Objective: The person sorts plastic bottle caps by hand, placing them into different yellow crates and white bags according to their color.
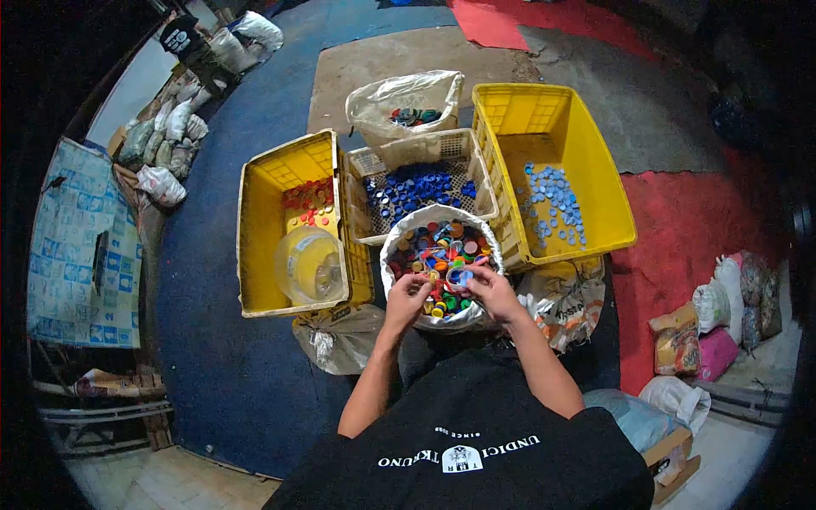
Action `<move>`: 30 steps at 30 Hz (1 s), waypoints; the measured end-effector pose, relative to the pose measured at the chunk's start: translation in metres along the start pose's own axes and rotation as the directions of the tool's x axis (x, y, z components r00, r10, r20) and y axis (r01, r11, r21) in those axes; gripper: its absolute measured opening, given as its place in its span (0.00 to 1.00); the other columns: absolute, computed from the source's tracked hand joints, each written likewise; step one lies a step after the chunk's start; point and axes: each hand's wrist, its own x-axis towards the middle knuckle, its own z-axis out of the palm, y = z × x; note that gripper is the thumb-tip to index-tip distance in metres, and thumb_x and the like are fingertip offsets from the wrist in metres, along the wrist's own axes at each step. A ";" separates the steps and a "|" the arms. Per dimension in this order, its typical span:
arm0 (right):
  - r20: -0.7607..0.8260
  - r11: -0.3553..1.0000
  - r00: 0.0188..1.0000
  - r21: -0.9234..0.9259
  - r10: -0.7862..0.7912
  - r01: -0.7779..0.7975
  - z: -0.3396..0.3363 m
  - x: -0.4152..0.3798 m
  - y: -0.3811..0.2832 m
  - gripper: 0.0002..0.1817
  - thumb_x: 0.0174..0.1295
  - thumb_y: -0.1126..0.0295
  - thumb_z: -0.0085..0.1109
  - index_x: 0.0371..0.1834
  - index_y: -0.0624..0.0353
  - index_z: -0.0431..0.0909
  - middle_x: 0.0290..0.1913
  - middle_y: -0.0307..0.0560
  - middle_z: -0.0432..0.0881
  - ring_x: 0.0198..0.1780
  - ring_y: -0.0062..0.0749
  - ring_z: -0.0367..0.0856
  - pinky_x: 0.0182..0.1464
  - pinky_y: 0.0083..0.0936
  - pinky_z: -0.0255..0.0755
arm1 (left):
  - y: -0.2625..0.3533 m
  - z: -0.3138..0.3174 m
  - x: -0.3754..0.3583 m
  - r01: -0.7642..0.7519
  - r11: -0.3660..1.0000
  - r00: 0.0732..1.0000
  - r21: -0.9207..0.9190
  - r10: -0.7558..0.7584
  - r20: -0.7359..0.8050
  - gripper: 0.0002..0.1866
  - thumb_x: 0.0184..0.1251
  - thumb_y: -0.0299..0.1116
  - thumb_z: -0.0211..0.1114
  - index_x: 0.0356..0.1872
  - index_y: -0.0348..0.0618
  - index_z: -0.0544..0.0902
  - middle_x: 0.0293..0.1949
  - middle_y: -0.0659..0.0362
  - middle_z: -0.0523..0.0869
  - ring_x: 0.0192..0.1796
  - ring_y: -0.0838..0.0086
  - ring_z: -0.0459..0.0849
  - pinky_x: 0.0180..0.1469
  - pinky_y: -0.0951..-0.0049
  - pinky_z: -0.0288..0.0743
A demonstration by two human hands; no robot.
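A sack (pixel 396 255) full of mixed coloured bottle caps sits right in front of me. Both hands hover over its near side. My left hand (pixel 407 297) has its fingers curled around small caps at the sack's edge. My right hand (pixel 491 291) pinches a blue cap (pixel 460 277) between thumb and fingers, just above the pile. The two hands are close together, nearly touching at the fingertips.
A yellow crate (pixel 259 229) on the left holds red caps and a clear plastic jar (pixel 308 265). A pale basket (pixel 469 161) holds dark blue caps. A yellow crate (pixel 595 178) on the right holds light blue caps. A plastic bag (pixel 406 100) stands behind. Filled bags (pixel 722 314) lie at right.
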 end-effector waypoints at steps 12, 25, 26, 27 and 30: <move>-0.126 0.830 0.973 0.549 0.194 -0.094 -0.007 -0.031 -0.022 0.19 0.65 0.75 0.47 0.59 0.64 0.72 0.47 0.54 0.79 0.46 0.38 0.81 0.52 0.35 0.78 | -0.012 0.045 0.083 -0.102 0.484 0.995 0.869 0.045 0.092 0.15 0.60 0.48 0.66 0.47 0.60 0.87 0.43 0.54 0.80 0.51 0.61 0.78 0.52 0.52 0.65; -0.142 0.759 0.975 0.650 0.173 -0.040 -0.038 -0.040 0.018 0.15 0.66 0.66 0.45 0.51 0.61 0.73 0.43 0.50 0.79 0.45 0.40 0.81 0.52 0.38 0.77 | -0.005 0.053 0.089 -0.200 0.522 0.920 0.829 0.391 -0.025 0.09 0.61 0.42 0.65 0.34 0.50 0.87 0.38 0.59 0.83 0.49 0.64 0.79 0.55 0.49 0.58; -0.139 0.756 0.975 0.653 0.174 -0.042 -0.039 -0.034 0.020 0.15 0.66 0.66 0.45 0.51 0.61 0.73 0.43 0.50 0.79 0.45 0.40 0.81 0.52 0.38 0.77 | 0.008 0.052 0.076 -0.198 0.519 0.921 0.832 0.389 -0.024 0.09 0.61 0.42 0.65 0.34 0.50 0.87 0.38 0.59 0.83 0.49 0.64 0.79 0.55 0.49 0.58; -0.082 0.718 0.975 0.690 0.206 -0.094 -0.039 -0.028 0.022 0.15 0.64 0.67 0.44 0.49 0.61 0.73 0.43 0.51 0.79 0.45 0.40 0.80 0.51 0.39 0.77 | 0.024 0.053 0.061 -0.190 0.660 0.940 0.727 0.336 -0.060 0.08 0.60 0.41 0.66 0.34 0.50 0.87 0.37 0.60 0.83 0.47 0.65 0.79 0.53 0.53 0.59; -0.013 0.674 0.950 0.708 0.313 -0.213 -0.016 -0.010 0.003 0.14 0.66 0.65 0.46 0.48 0.59 0.75 0.43 0.49 0.80 0.45 0.38 0.79 0.49 0.40 0.77 | 0.043 0.062 0.018 -0.283 0.718 0.913 0.636 0.405 -0.051 0.08 0.60 0.40 0.67 0.35 0.50 0.87 0.35 0.62 0.83 0.41 0.67 0.81 0.49 0.59 0.59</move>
